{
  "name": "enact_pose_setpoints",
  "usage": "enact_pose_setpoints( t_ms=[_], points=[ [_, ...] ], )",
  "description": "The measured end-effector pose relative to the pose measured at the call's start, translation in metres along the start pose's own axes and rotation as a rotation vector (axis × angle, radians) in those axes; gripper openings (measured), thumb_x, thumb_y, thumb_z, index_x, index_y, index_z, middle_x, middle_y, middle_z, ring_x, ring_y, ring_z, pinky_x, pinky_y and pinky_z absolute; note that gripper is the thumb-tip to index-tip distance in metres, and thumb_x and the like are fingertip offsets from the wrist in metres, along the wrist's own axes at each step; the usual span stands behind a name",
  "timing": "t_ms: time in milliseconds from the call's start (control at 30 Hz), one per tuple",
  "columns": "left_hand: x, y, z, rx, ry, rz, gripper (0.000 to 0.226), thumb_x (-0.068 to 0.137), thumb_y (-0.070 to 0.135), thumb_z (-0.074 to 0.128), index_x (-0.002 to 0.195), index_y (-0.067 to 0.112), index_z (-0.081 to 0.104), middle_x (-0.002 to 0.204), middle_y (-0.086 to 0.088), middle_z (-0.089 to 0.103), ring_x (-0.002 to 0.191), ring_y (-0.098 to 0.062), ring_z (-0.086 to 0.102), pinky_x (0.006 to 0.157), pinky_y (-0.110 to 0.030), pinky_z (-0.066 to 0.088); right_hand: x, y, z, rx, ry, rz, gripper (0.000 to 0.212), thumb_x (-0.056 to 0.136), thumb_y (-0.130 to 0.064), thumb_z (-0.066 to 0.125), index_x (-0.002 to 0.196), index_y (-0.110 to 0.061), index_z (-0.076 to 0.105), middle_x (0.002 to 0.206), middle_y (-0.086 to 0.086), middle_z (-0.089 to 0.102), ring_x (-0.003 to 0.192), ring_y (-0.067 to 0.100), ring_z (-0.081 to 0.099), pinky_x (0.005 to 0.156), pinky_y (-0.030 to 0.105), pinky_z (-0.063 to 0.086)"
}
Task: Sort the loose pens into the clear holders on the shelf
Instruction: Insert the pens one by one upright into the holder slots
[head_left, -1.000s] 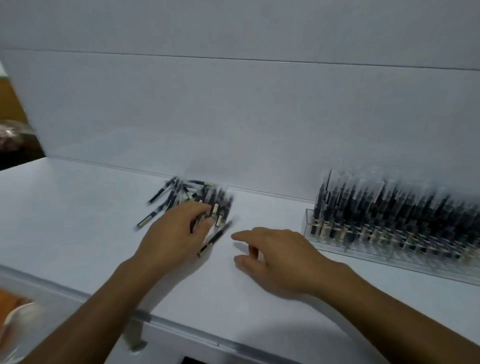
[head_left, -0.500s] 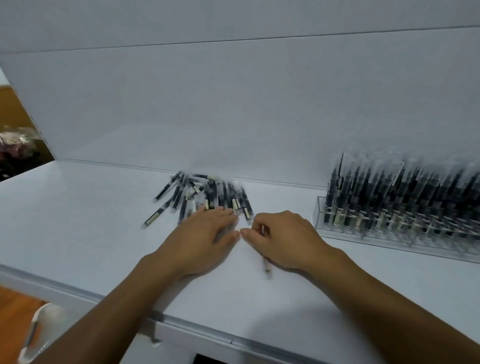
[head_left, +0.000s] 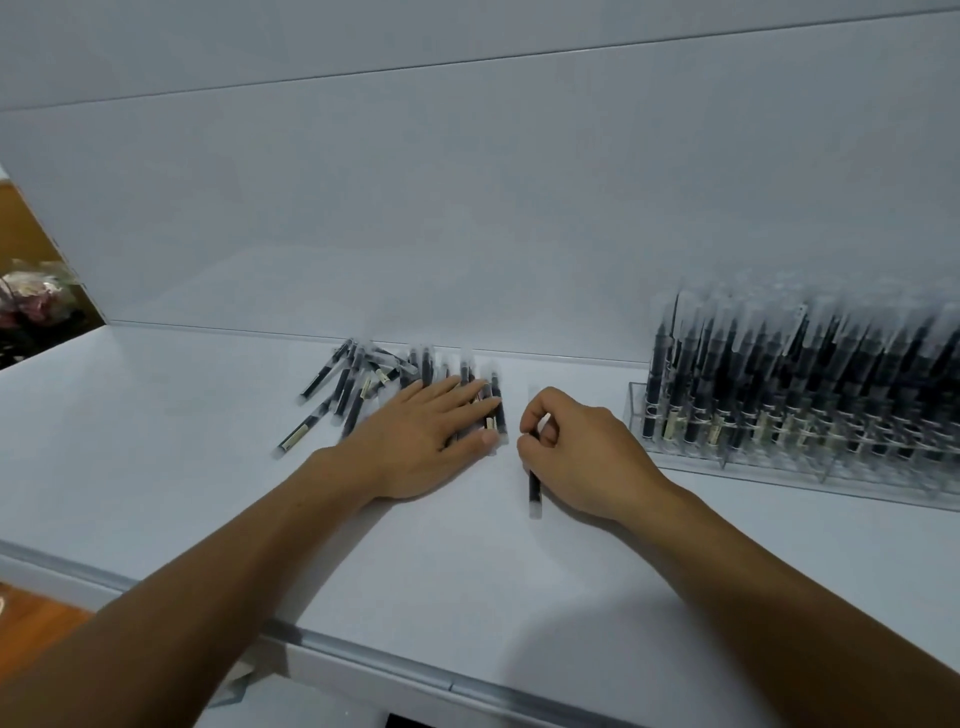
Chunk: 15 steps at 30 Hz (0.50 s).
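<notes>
Picking was in hand: right grip (head_left: 566, 447) pinched one pen (head_left: 534, 491), its lower end on the shelf (head_left: 156, 441), beside the pile (head_left: 358, 384). Left grip (head_left: 421, 441) lay flat and uncurled on the pile. Next move likely called for lifting the pen into a free slot in the crowded holder (head_left: 636, 415).

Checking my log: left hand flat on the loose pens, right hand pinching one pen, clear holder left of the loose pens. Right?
No: the head view shows the clear holder right of the loose pens. The left hand lies flat on them; the right hand pinches one pen.
</notes>
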<state>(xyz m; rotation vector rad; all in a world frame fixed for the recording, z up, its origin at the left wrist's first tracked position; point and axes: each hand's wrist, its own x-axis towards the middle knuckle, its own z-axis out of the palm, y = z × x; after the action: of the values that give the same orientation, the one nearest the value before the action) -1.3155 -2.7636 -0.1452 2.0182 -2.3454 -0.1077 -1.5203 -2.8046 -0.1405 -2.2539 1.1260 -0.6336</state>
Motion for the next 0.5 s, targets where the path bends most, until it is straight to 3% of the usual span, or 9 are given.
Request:
enact_pose_setpoints(
  t_ms=[200,300,367,433,500],
  points=[
    [-0.009,-0.015,-0.008,-0.082,-0.035,0.112,0.055,0.097,0.061,0.025,0.149,0.045,0.021,0.157,0.027,0.002,0.143,0.009,-0.008,0.118,-0.026,-0.006,0.002,0.001,-0.002,0.036,0.007,0.029,0.003,0.091,-0.026,0.051,0.091,-0.029,0.051,0.066,-0.011,0.058,0.07,0.007,0.055,0.056,0.023,0.036],
    [-0.004,-0.01,-0.016,-0.182,0.09,0.132,0.045,0.098,0.051,0.042,0.139,0.034,0.05,0.146,0.023,0.037,0.133,0.017,0.021,0.108,-0.006,0.011,0.002,0.001,-0.003,0.036,-0.003,0.036,0.003,0.091,-0.026,0.051,0.093,-0.027,0.052,0.066,-0.011,0.056,0.069,0.007,0.054,0.057,0.024,0.037],
    [0.004,0.002,-0.018,-0.195,0.237,0.071,0.038,0.094,0.049,0.051,0.121,0.025,0.065,0.121,0.013,0.062,0.114,0.003,0.051,0.091,-0.013,0.035,0.002,0.001,-0.003,0.037,-0.008,0.044,0.005,0.09,-0.027,0.053,0.094,-0.028,0.051,0.068,-0.012,0.055,0.07,0.008,0.053,0.057,0.024,0.036],
    [0.013,0.016,-0.02,-0.15,0.311,-0.053,0.035,0.09,0.051,0.056,0.104,0.022,0.07,0.098,0.007,0.067,0.091,-0.01,0.059,0.077,-0.027,0.044,0.002,0.001,-0.004,0.037,-0.014,0.054,0.006,0.089,-0.027,0.054,0.095,-0.029,0.051,0.07,-0.012,0.054,0.072,0.009,0.053,0.057,0.024,0.036],
    [0.024,0.026,-0.025,-0.107,0.274,-0.174,0.037,0.088,0.054,0.058,0.093,0.019,0.07,0.088,0.003,0.067,0.082,-0.014,0.061,0.075,-0.033,0.051,0.002,0.001,-0.004,0.036,-0.02,0.059,0.006,0.089,-0.028,0.054,0.095,-0.029,0.051,0.072,-0.012,0.054,0.072,0.01,0.053,0.057,0.024,0.035]
  ],
)
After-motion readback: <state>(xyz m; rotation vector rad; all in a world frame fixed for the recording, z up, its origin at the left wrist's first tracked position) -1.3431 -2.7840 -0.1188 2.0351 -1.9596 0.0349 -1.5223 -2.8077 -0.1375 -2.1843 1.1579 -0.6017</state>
